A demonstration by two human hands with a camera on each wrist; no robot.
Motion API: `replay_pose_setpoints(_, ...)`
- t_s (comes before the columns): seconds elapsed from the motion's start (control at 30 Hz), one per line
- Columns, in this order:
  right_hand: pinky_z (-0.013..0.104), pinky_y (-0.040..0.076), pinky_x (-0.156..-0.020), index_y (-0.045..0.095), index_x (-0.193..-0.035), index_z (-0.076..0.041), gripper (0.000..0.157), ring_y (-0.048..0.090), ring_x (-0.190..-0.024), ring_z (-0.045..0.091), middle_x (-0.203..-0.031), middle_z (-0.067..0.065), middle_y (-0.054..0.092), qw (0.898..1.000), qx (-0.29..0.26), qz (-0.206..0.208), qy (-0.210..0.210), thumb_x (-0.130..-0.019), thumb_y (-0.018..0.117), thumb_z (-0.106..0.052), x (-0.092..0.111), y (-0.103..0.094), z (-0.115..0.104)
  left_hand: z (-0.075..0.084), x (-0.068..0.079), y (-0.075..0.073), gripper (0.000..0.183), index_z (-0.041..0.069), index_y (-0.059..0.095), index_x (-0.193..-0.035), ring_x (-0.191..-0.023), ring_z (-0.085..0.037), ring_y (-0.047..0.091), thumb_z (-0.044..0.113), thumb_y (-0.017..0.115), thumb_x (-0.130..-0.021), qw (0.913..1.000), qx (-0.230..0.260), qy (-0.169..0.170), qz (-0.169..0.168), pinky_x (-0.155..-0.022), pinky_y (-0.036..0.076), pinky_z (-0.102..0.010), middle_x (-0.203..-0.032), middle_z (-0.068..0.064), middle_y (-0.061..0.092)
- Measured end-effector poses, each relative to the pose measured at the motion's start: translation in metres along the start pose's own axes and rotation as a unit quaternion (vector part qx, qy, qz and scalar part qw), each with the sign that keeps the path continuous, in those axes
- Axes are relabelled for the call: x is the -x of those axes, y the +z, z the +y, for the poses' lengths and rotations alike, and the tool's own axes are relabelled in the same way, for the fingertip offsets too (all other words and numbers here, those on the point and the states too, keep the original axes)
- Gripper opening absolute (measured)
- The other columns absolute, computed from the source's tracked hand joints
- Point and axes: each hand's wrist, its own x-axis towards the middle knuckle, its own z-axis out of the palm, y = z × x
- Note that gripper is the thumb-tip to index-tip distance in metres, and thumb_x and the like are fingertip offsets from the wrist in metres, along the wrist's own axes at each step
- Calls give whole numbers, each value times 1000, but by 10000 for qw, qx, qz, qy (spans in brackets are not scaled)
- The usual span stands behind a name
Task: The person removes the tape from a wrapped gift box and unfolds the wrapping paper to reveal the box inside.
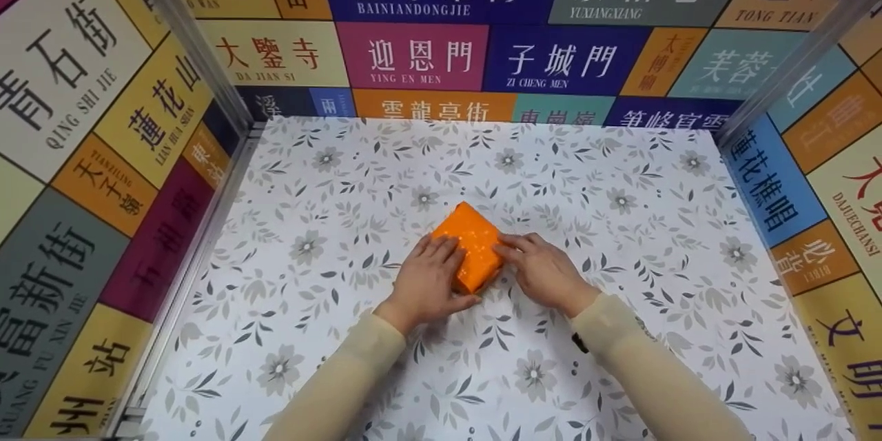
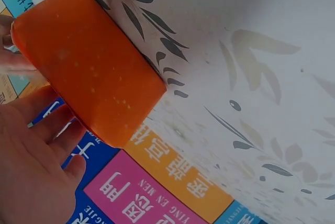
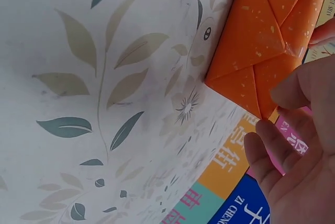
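Observation:
An orange paper-wrapped package (image 1: 472,244) with small pale flecks rests on the flower-patterned surface, turned cornerwise. My left hand (image 1: 428,275) lies along its left side, fingers extended over its upper edge and thumb by the near corner. The left wrist view shows those fingers touching the edge of a smooth orange face (image 2: 91,64). On the other side, my right hand (image 1: 544,269) pinches the package at its right corner. In the right wrist view, the thumb (image 3: 293,90) is against an end with folded triangular flaps (image 3: 259,30); part of the grip is hidden.
A white covering (image 1: 310,186) with grey flowers and leaves spreads under the hands. Panels of coloured street-name signs (image 1: 413,55) enclose the back and both sides. Metal posts (image 1: 196,34) stand at the back corners. Something dark (image 1: 580,342) shows beneath the right wrist.

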Motion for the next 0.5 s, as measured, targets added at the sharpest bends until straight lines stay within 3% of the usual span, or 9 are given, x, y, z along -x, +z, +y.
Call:
replay_pose_setpoints(0.2, 46, 48, -97, 66, -133, -17, 47, 54, -120, 27, -135, 7, 57, 9996, 133, 123, -235, -88, 67, -5, 5, -3, -8, -4, -2, 1, 84, 8, 58, -138, -137, -29, 40, 71, 61, -83, 9995, -248, -4, 201, -119, 12, -49, -144, -11, 52)
replay_pose_setpoints(0.5, 45, 44, -104, 69, -120, -7, 35, 55, -124, 32, -141, 11, 54, 9962, 155, 507, -694, -85, 72, -9, 10, 0, -15, -11, 0, 2, 69, 9, 58, -140, -141, -26, 39, 52, 68, -88, 9995, -190, 181, 197, -120, 11, -48, -148, -8, 50)
